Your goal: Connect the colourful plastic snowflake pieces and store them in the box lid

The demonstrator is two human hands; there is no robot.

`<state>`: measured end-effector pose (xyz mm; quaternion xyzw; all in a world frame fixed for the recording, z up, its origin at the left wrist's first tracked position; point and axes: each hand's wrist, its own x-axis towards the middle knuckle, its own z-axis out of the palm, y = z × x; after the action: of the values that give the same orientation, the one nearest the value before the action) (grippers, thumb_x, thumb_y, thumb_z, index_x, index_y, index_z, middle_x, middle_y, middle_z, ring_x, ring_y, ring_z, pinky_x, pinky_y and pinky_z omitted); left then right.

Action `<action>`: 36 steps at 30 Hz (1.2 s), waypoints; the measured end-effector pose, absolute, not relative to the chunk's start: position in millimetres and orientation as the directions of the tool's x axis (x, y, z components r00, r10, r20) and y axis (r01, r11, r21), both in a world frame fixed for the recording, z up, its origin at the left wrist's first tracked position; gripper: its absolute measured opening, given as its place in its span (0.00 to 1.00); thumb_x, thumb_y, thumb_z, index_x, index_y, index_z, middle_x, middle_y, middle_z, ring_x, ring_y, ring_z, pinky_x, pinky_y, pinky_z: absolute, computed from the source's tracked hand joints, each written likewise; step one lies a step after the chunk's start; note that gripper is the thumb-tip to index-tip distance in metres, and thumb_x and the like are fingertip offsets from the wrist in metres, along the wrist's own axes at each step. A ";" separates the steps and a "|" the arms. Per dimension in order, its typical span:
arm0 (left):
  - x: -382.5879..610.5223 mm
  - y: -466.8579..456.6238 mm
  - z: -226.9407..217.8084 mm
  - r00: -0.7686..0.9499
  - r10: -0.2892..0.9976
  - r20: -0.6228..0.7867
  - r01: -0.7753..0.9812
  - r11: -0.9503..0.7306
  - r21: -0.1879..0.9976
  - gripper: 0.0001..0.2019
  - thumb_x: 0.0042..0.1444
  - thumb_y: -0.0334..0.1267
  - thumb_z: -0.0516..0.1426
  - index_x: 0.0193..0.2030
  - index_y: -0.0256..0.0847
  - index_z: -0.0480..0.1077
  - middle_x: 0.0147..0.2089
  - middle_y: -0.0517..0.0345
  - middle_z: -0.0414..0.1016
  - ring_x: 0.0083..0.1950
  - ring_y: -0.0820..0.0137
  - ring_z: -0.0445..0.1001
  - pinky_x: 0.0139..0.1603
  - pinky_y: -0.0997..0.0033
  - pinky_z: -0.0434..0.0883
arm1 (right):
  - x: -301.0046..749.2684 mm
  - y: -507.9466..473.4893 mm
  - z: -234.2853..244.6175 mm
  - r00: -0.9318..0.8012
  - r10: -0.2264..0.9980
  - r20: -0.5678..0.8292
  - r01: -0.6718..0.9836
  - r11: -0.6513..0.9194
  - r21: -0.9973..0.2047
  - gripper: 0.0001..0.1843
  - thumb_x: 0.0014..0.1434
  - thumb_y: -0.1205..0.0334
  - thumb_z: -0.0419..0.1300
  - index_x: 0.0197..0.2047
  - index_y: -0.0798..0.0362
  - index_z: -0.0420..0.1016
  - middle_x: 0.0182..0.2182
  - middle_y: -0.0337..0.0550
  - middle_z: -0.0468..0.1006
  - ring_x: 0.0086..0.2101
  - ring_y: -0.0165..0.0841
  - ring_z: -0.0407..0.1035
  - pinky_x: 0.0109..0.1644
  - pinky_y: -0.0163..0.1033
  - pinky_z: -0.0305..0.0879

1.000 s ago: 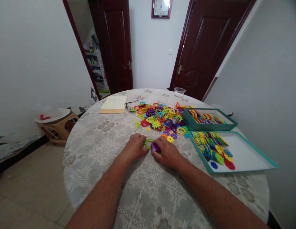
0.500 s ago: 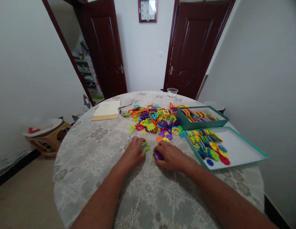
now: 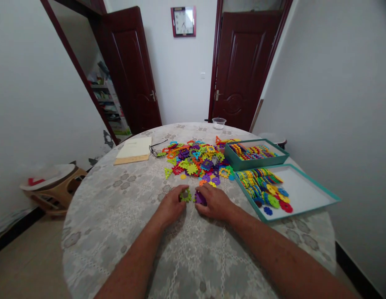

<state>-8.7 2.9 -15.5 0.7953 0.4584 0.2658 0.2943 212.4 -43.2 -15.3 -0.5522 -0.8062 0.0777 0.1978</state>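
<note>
My left hand (image 3: 172, 206) is closed on a lime-green toothed ring piece (image 3: 185, 195), which faces up between thumb and fingers. Just across a small gap, my right hand (image 3: 214, 201) grips a purple plastic piece (image 3: 200, 198); a bit of green shows at its left edge. Both hands are low over the patterned tablecloth (image 3: 193, 257). Beyond them lies a heap of colourful gear-shaped plastic pieces (image 3: 192, 168), with a few orange, purple and yellow flower-shaped discs (image 3: 206, 177) at its near side.
To the right stand a teal box (image 3: 258, 153) with rows of pieces and its shallow tray (image 3: 305, 187) holding stacked discs. Eyeglasses (image 3: 155, 151) and a paper pad (image 3: 133, 148) lie at the left back. A clear plastic bowl (image 3: 218, 123) is near the far edge.
The left hand has turned its green ring piece, and the two hands have come slightly closer together. The whole view has shifted a little as the head moved.
</note>
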 end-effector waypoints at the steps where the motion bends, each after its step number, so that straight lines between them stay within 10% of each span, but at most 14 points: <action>1: -8.1 3.1 -15.4 0.432 0.890 0.145 0.561 -0.391 0.730 0.31 0.50 0.22 0.55 0.63 0.42 0.72 0.56 0.51 0.80 0.54 0.62 0.77 0.61 0.60 0.73 | 212.1 -42.5 -17.5 -0.299 0.921 0.248 0.852 0.375 -0.366 0.29 0.61 0.54 0.65 0.64 0.54 0.71 0.55 0.55 0.77 0.51 0.44 0.73 0.55 0.46 0.69; 9: 1.0 -4.7 1.4 0.430 0.898 0.097 0.407 -0.288 0.867 0.19 0.62 0.43 0.59 0.57 0.42 0.77 0.48 0.49 0.83 0.47 0.60 0.80 0.52 0.59 0.75 | 205.4 -32.5 -25.2 0.018 0.949 0.314 0.438 0.275 -0.856 0.24 0.64 0.55 0.62 0.62 0.49 0.70 0.50 0.48 0.80 0.47 0.40 0.76 0.54 0.46 0.73; 19: 9.6 -9.3 -3.9 0.407 0.910 0.084 0.334 -0.234 0.913 0.08 0.60 0.44 0.59 0.40 0.43 0.68 0.34 0.62 0.73 0.36 0.68 0.72 0.37 0.69 0.68 | 194.2 -44.5 -22.0 -0.258 0.807 0.531 0.547 0.575 -0.608 0.31 0.61 0.67 0.64 0.67 0.46 0.67 0.57 0.50 0.72 0.56 0.42 0.68 0.63 0.50 0.68; 36: 8.3 -4.8 -17.0 0.410 0.898 0.159 0.200 -0.259 0.945 0.16 0.58 0.34 0.61 0.50 0.47 0.63 0.33 0.69 0.68 0.32 0.74 0.69 0.34 0.75 0.64 | 210.0 -28.4 -28.1 -0.168 0.967 0.191 0.193 0.222 -0.956 0.24 0.62 0.56 0.66 0.61 0.48 0.77 0.46 0.43 0.81 0.45 0.39 0.74 0.48 0.43 0.73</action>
<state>8.3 -4.8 -17.0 0.6990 0.3926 0.3752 0.4653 210.0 -28.4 -28.1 -0.4567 -0.6353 0.4246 0.4555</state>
